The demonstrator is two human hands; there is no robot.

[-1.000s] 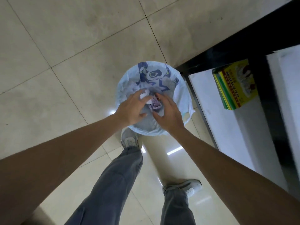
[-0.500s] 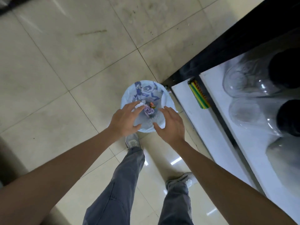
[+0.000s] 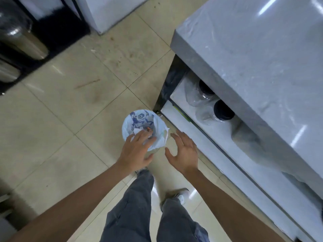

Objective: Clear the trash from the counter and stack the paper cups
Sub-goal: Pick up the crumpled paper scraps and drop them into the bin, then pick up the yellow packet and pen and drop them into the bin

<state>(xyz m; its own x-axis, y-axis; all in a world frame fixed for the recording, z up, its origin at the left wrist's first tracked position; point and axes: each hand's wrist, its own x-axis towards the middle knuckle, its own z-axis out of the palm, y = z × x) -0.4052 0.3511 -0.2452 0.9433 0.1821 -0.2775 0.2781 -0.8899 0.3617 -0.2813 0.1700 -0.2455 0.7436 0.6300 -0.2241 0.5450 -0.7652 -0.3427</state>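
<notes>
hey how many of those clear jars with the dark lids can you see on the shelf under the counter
2. One clear jar lies farther back on the shelf, the other jar just in front of it, nearer the person. The counter overhangs the shelf, so more may be hidden.

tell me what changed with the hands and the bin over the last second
Both hands have lifted out of the trash bin: the left hand hovers over its rim, the right hand has drawn aside, both empty. The crumpled trash stays inside; the bin stays put.
</notes>
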